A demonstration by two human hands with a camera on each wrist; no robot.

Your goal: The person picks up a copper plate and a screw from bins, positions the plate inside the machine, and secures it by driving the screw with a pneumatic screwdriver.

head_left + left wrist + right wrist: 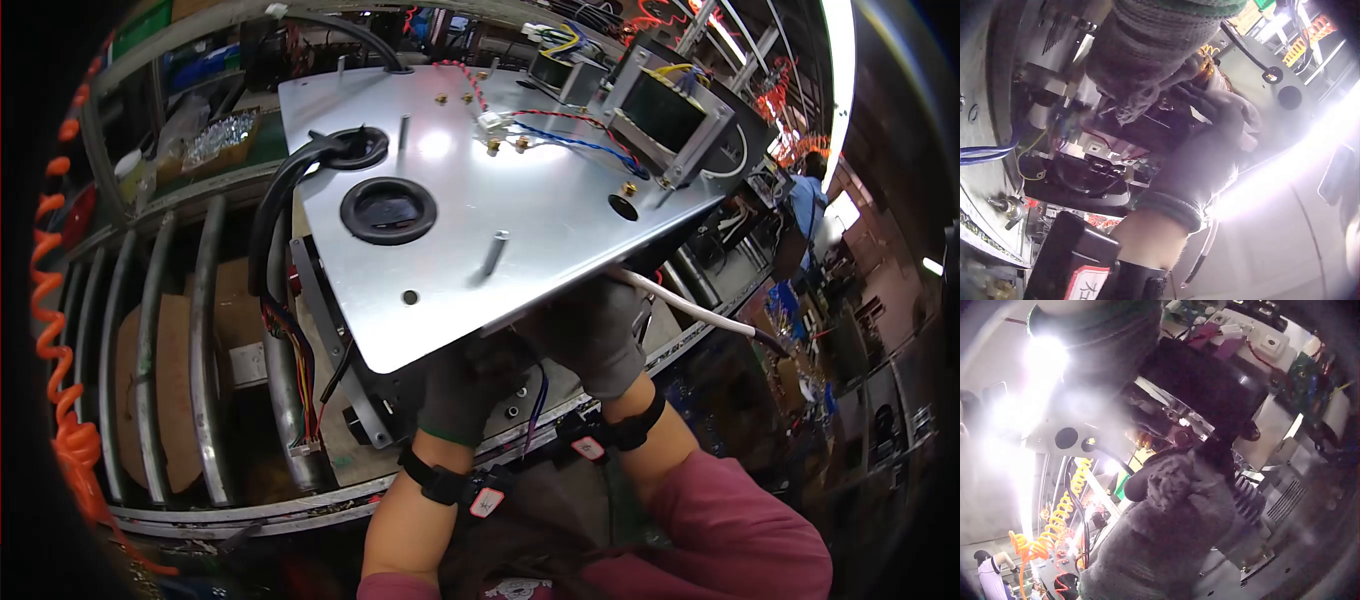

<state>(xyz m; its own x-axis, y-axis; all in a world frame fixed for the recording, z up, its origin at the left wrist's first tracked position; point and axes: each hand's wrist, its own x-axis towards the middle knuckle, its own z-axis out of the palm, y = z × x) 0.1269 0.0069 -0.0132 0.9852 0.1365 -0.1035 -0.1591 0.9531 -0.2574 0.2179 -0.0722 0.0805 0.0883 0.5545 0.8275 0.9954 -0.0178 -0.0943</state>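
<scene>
A shiny metal panel [400, 270] lies tilted over both grey-gloved hands, hiding most of their fingers in the head view. Beneath its near edge are the left hand [465, 385] and, beside it, the right hand [590, 335]. A white cable [690, 305] runs out by the right hand. In the left wrist view, the left hand [1141, 56] is above the right hand [1197, 162], whose fingers look bent near coppery wires [1210, 67]. The right wrist view shows the left hand [1166, 525] with bent fingers beside dark parts. What either hand touches is unclear.
Transformers [665, 110] stand on the panel's far right. A thick black cable [270, 220] hangs over its left side. Metal rollers [205, 370] lie at left, beside an orange coiled hose [50, 300]. Purple wires [537, 405] hang between the forearms.
</scene>
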